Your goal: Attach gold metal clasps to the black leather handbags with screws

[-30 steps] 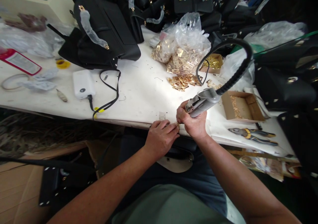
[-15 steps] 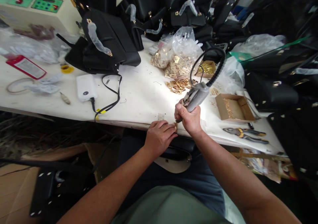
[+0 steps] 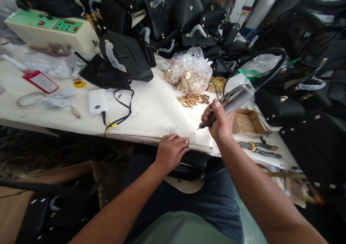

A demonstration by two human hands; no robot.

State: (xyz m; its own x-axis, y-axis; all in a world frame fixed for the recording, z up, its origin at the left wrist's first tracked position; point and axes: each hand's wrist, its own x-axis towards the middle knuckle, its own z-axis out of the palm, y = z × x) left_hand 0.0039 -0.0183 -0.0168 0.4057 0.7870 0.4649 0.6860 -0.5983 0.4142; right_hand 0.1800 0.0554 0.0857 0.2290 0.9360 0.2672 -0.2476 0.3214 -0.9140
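Note:
My left hand (image 3: 171,151) rests at the white table's front edge (image 3: 151,140), fingers closed in a pinch on a small gold metal fitting (image 3: 187,140). My right hand (image 3: 220,123) is wrapped round a grey electric screwdriver (image 3: 229,101) with a black cable, its tip lifted off the table and pointing left toward the fitting. A black bag part (image 3: 189,166) with a pale flap lies on my lap under my left hand.
Loose gold fittings (image 3: 192,100) and a plastic bag of them (image 3: 191,72) lie mid-table. A cardboard box of screws (image 3: 247,123) and pliers (image 3: 258,148) sit right. A white power bank (image 3: 97,101) with cable lies left. Black handbags (image 3: 124,62) crowd the back and right.
My right hand has lifted the screwdriver up and to the right, away from the fitting. My left hand stays pinching the fitting at the table edge. The view has tilted upward.

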